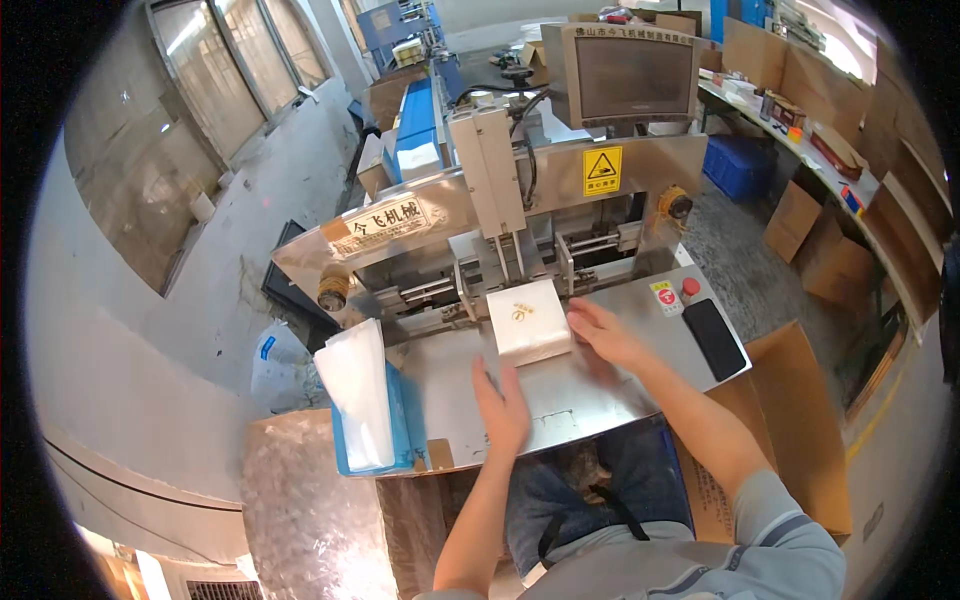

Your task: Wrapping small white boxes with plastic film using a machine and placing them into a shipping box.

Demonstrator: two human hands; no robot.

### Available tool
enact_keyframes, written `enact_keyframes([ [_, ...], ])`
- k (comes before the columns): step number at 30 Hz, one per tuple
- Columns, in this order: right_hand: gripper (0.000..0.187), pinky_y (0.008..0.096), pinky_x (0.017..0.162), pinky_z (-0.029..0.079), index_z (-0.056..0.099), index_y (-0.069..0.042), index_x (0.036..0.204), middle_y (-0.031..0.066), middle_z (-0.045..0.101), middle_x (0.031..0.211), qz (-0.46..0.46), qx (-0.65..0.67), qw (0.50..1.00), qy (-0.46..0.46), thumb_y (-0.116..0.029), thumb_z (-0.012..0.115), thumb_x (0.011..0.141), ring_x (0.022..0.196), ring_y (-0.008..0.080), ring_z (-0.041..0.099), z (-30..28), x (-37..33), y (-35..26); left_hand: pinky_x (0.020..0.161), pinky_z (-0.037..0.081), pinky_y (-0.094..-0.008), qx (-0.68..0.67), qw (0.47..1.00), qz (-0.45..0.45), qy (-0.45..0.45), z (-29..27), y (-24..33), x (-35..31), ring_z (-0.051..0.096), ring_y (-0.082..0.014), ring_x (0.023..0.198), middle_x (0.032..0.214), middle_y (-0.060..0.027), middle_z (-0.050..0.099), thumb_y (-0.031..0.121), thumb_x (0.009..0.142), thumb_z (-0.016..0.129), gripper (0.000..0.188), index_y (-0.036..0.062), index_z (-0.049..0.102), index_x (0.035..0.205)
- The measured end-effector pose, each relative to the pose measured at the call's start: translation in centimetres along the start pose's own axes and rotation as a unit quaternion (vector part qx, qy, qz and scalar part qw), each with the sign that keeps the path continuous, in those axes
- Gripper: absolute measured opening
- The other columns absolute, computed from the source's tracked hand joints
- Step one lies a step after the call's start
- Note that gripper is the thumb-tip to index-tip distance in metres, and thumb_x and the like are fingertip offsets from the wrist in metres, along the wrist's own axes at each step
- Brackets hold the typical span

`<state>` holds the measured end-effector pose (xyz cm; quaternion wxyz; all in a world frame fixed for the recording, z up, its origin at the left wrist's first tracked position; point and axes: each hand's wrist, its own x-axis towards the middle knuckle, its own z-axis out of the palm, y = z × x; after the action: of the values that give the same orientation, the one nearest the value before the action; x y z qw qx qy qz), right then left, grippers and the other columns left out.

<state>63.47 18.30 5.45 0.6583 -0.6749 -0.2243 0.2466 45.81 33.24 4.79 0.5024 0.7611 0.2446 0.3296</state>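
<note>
A white square block (522, 337) with a small gold print on top lies on the steel worktop (460, 425), against the middle of a machine. Whether it is a box or a stack of napkins I cannot tell. My left hand (504, 408) is just in front of its near left corner, fingers stretched out and holding nothing. At the block's right side is my right hand (608, 338), its fingers extended towards the edge and slightly blurred; contact is unclear. To the left, a pile of thin white plastic bags (357, 385) leans in a blue bin (408, 420).
The machine's metal crossbeam (560, 185), with its upright column (487, 170), spans behind the block. A monitor (636, 80) stands above. On the worktop's right are a black phone (714, 340) and a red button (690, 287). A cardboard box (800, 430) stands at right.
</note>
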Motion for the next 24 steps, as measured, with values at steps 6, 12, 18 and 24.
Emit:
enact_keyframes([
  [6,0.070,0.0350,0.109,0.041,0.038,0.004,0.148,0.0206,0.053,0.142,-0.004,-0.055,0.998,0.027,-0.039,0.062,0.098,0.130,0.0274,0.052,1.9,1.0,0.3,0.116,0.030,-0.0403,-0.050,0.993,-0.102,-0.019,1.1,-1.0,6.8,0.041,-0.0394,0.139,0.147,-0.0313,0.043,0.048,0.099,0.055,0.077,-0.0119,0.038,0.145],
  [12,0.069,0.0353,0.107,0.042,0.041,0.004,0.146,0.0190,0.056,0.139,-0.020,0.047,0.998,-0.035,-0.038,0.065,0.096,0.124,0.0245,0.055,2.8,1.1,-0.8,0.098,0.048,-0.0400,0.018,0.975,-0.168,-0.144,1.5,1.7,10.0,0.064,-0.0394,0.110,0.126,-0.0289,0.062,0.060,0.092,0.059,0.084,-0.0132,0.051,0.133],
  [18,0.068,0.0357,0.108,0.042,0.041,0.003,0.146,0.0189,0.055,0.141,-0.052,0.045,0.997,-0.029,-0.035,0.066,0.096,0.125,0.0254,0.055,2.6,-1.7,-0.4,0.092,0.051,-0.0374,-0.124,0.973,-0.172,-0.094,1.2,2.6,7.6,0.064,-0.0260,0.105,0.123,-0.0165,0.064,0.017,0.081,0.083,0.063,-0.0043,0.046,0.127],
  [24,0.080,0.0425,0.117,0.033,0.041,0.003,0.145,0.0240,0.042,0.150,-0.216,-0.331,0.919,-0.006,-0.028,0.080,0.083,0.141,0.0369,0.040,-3.1,-8.3,-8.6,0.110,0.041,-0.0375,-0.133,0.972,0.051,-0.185,-1.2,3.0,0.7,0.050,-0.0279,0.132,0.146,-0.0200,0.046,-0.003,0.076,0.080,0.086,0.0007,0.033,0.147],
])
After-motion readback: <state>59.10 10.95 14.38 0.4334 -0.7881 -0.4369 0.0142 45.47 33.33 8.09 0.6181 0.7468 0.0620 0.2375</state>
